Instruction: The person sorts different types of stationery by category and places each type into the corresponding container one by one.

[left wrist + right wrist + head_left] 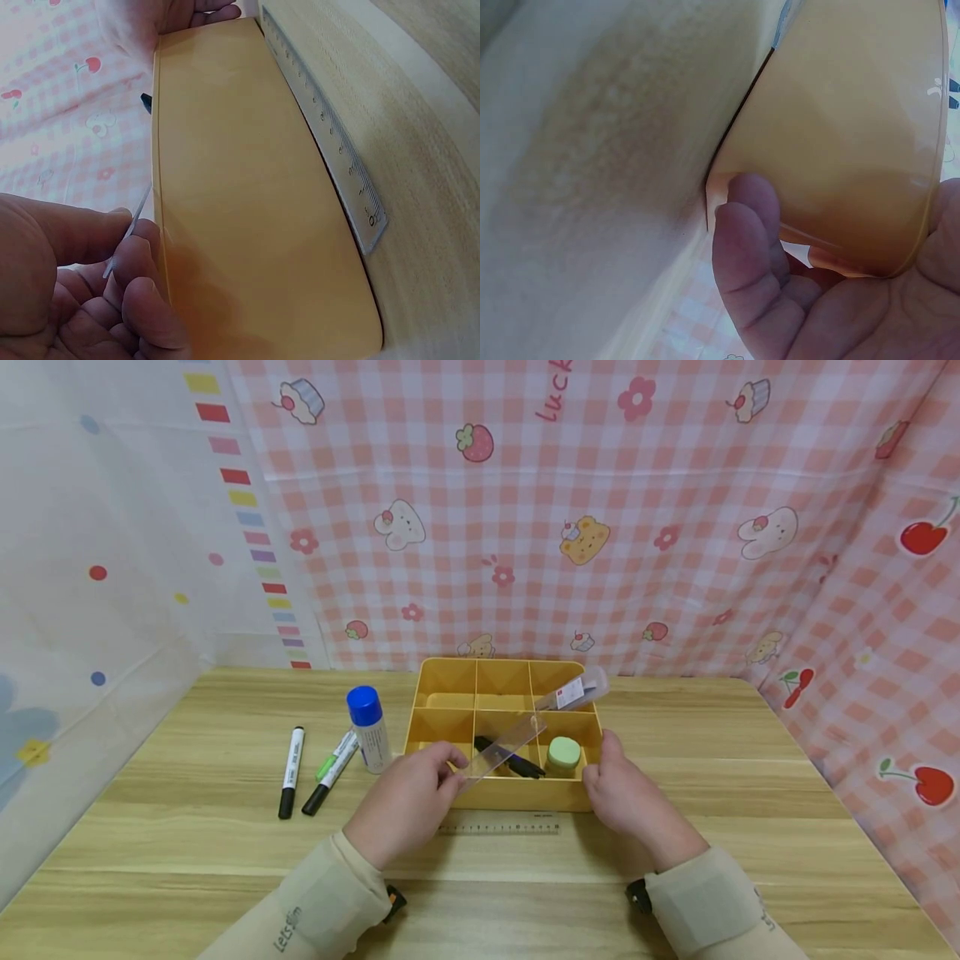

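Between thumb and fingers, my left hand [408,797] pinches a clear ruler-like plastic strip [501,750], seen edge-on in the left wrist view. The strip slants over the front of a yellow organizer box [517,793] with several compartments. My right hand [626,793] grips the box's right end, fingers curled round its corner in the right wrist view. Black pens [521,766] lie in the front middle compartment, partly under the strip. A light green round-lidded container [564,753] sits in the front right one. A clear case with a white label [573,693] leans out of the back right.
A transparent ruler [330,124] lies on the table along the box's front. Left of the box stands a white bottle with a blue cap [365,706]. Beside it lie a black-capped marker [292,772] and a marker with a green part [330,772]. Patterned cloth [525,527] hangs behind.
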A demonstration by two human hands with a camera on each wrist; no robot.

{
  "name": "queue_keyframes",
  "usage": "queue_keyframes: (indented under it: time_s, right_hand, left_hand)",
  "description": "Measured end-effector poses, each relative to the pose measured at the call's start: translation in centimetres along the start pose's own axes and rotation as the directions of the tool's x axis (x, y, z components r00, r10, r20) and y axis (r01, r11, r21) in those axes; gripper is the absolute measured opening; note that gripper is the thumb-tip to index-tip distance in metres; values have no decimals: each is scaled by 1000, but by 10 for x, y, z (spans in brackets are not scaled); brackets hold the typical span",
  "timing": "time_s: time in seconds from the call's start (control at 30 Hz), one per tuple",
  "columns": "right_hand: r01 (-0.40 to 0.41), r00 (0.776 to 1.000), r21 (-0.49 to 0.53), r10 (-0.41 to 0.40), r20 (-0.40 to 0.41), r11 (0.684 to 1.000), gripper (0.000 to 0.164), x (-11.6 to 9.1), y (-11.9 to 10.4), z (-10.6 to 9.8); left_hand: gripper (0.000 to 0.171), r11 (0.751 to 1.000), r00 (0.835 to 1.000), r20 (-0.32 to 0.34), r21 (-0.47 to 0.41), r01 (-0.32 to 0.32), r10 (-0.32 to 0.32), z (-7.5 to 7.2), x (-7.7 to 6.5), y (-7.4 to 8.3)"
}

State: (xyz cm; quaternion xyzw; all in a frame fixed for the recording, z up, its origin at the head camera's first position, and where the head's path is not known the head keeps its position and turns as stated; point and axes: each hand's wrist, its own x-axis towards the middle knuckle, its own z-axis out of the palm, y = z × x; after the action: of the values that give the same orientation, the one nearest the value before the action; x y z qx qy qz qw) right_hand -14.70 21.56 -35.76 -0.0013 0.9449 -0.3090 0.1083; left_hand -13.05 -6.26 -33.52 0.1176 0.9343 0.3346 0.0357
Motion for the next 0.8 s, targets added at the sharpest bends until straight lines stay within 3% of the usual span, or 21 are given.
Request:
queue_keyframes:
  time_s: [0.8]
  right_hand:
    - [-1, 1000, 1, 1, -5, 1000, 73, 1, 0, 0]
  left_hand:
    - [14, 1000, 1000, 7, 13, 2, -3, 0, 0, 0]
